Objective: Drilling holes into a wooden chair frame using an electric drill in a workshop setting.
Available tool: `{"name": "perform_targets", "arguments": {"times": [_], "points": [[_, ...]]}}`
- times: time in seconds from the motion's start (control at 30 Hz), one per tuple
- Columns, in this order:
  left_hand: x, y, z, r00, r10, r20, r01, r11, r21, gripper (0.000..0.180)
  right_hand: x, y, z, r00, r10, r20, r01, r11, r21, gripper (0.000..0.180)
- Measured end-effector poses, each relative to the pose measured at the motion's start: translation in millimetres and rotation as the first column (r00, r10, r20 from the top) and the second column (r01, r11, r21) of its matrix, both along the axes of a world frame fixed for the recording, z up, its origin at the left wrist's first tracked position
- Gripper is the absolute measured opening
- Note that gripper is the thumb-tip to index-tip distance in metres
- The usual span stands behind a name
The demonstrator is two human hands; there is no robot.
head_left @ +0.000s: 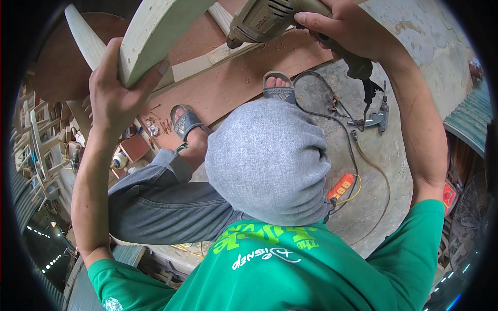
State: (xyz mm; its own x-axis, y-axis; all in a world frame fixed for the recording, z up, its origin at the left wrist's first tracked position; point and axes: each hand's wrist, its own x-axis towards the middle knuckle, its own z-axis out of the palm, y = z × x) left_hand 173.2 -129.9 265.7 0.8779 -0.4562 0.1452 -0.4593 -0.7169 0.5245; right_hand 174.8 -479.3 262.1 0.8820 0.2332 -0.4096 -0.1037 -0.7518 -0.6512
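My left hand (116, 88) is closed on the lower end of a thick, curved piece of pale wood (161, 31), thumb on one side and fingers on the other. A narrower pale wooden strip (85, 36) slants up behind that hand. My right hand (345, 31) grips the handle of a corded power drill (267, 23). Its chuck points to the left, toward the wood but apart from it; I cannot make out a bit in it. Below both hands lies a reddish-brown board (228, 78) with pale wooden bars along it.
Loose screws (165, 126) lie near my sandalled foot (189, 122). A pneumatic tool (381, 118), cables and an orange power strip (341, 186) are on the concrete floor at right. Wooden frames (41, 150) are piled at left. Rounded grey cloth (267, 160) hides the middle.
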Motion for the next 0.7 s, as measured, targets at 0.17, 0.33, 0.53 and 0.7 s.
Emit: {"name": "perform_targets", "arguments": {"times": [0.17,0.33,0.53,0.7], "points": [[-1,1,3,1.000,0.003,-0.009,-0.003,1.000,0.019,0.040,3,2,-5,0.999,0.043,-0.004,-0.042,0.996,0.079,0.032],[7,-9,8,0.998,-0.051,0.033,0.050,0.998,0.032,0.041,8,-28,-53,0.940,0.126,0.317,-0.267,0.851,0.452,0.033],[7,-9,13,0.997,-0.043,0.069,0.041,0.999,0.032,0.041,1,-14,-44,1.000,0.020,-0.021,-0.011,0.935,0.354,0.036],[8,-5,12,0.995,-0.060,0.086,0.056,0.997,0.051,0.042,-3,-14,-39,0.995,-0.034,-0.090,0.066,0.917,0.393,0.030]]}}
